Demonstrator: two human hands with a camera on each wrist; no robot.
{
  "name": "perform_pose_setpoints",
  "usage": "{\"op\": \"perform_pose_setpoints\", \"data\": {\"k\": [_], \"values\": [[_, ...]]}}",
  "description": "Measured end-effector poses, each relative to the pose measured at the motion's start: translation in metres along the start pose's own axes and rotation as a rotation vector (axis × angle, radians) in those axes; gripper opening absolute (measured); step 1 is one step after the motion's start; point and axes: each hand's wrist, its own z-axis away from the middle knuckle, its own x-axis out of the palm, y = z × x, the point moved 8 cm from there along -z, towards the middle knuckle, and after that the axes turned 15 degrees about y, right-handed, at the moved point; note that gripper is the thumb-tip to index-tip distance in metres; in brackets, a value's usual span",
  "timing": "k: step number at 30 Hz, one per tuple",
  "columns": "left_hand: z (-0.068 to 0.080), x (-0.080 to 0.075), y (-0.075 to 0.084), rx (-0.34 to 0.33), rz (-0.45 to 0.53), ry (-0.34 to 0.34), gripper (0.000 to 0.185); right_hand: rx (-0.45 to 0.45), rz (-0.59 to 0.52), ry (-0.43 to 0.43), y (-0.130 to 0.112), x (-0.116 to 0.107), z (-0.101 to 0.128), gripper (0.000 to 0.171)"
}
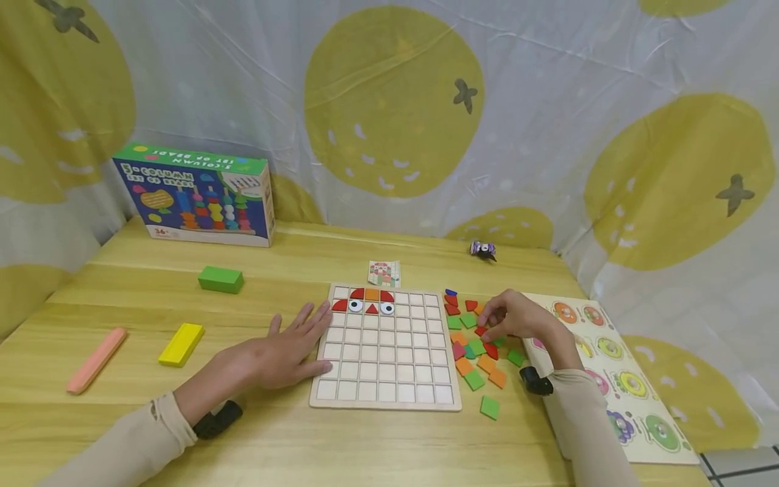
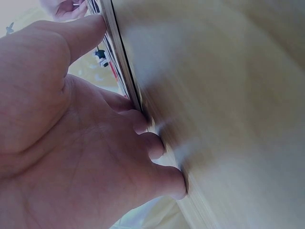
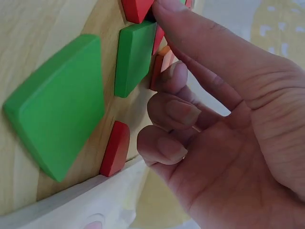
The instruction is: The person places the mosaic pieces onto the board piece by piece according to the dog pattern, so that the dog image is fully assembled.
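A square wooden grid board (image 1: 369,371) lies on the table. Near its far edge sit several red pieces, an orange square (image 1: 372,294) and two eye pieces (image 1: 356,306). Fingers spread, my left hand (image 1: 282,353) rests against the board's left edge; the left wrist view has its fingertips along the wood. On the right, my right hand (image 1: 522,316) reaches into a loose pile of coloured pieces, its thumb and forefinger at a red piece (image 1: 481,331). The right wrist view shows the thumb tip beside red, with green squares (image 3: 59,109) nearby; the forefinger tip is hidden.
A small pattern card (image 1: 384,273) lies beyond the board. To the left are a green block (image 1: 221,279), a yellow block (image 1: 181,345), a pink stick (image 1: 97,360) and a bead-set box (image 1: 195,196). A fruit puzzle board (image 1: 633,412) lies under the right forearm.
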Motion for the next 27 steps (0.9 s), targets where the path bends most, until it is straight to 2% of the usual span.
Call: {"op": "perform_pose_setpoints", "data": {"k": [3, 7, 10, 13, 17, 22, 27], "values": [[-0.001, 0.001, -0.002, -0.011, -0.032, 0.002, 0.099, 0.005, -0.012, 0.007, 0.001, 0.000, 0.000, 0.015], [0.000, -0.002, 0.004, -0.023, -0.043, -0.011, 0.099, -0.003, -0.011, 0.006, 0.000, 0.001, 0.001, 0.016], [0.002, -0.005, 0.008, -0.019, -0.012, -0.015, 0.097, -0.020, 0.001, 0.006, -0.004, 0.001, 0.001, 0.016], [0.002, -0.005, 0.007, -0.005, 0.010, -0.005, 0.097, -0.040, 0.011, 0.005, -0.007, 0.002, 0.001, 0.016], [0.002, -0.004, 0.004, -0.004, -0.006, 0.002, 0.098, -0.053, 0.027, 0.003, -0.010, 0.001, 0.001, 0.016], [0.002, -0.006, 0.008, -0.009, 0.011, -0.006, 0.098, -0.073, 0.036, 0.005, -0.013, 0.001, 0.001, 0.015], [0.000, -0.001, 0.000, -0.021, -0.037, -0.007, 0.098, -0.116, 0.009, 0.028, -0.018, 0.001, 0.000, 0.016]]}}
